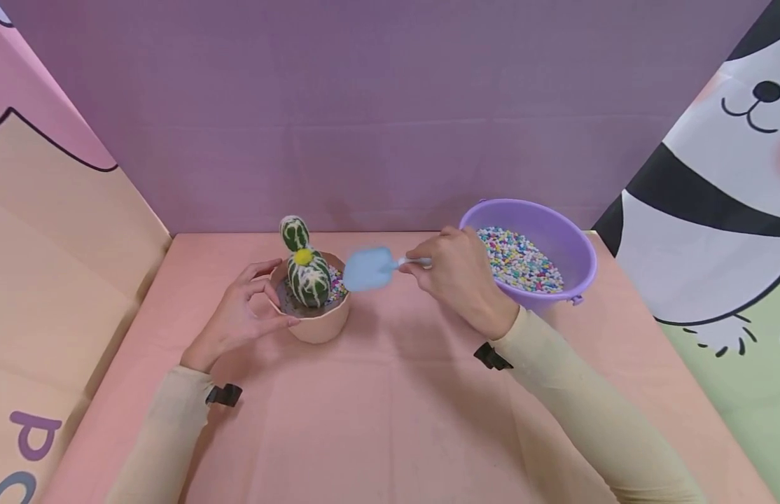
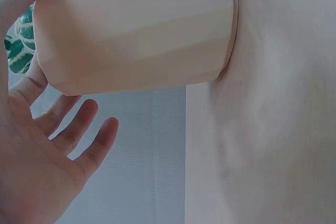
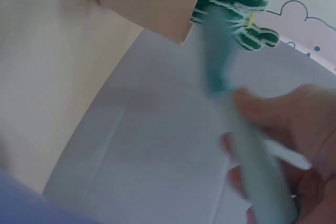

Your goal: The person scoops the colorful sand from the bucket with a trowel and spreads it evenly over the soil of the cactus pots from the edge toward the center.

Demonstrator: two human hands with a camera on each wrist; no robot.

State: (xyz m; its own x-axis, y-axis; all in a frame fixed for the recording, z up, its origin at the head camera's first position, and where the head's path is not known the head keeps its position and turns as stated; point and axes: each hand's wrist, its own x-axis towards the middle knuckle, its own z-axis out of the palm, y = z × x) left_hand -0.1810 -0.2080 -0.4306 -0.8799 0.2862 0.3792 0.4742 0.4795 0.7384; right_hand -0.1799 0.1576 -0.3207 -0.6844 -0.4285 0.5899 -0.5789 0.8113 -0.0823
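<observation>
A cactus (image 1: pixel 310 280) with a yellow flower stands in a peach flowerpot (image 1: pixel 321 327). Colourful pellets (image 1: pixel 337 285) lie inside the pot on the cactus's right. My left hand (image 1: pixel 245 308) holds the pot by its left side, thumb at the front and fingers at the rim; in the left wrist view several fingers (image 2: pixel 97 137) stand off the wall. Between pot and bucket, my right hand (image 1: pixel 456 273) grips the handle of a light blue toy shovel (image 1: pixel 369 269). The blade is at the pot's right rim, blurred; no pellets show on it.
A purple bucket (image 1: pixel 575 245) with more pellets (image 1: pixel 522 262) stands on the right, partly behind my right hand. Pink cloth (image 1: pixel 365 420) covers the table. A purple backdrop (image 1: pixel 390 119) rises at the back, with printed panels on both sides.
</observation>
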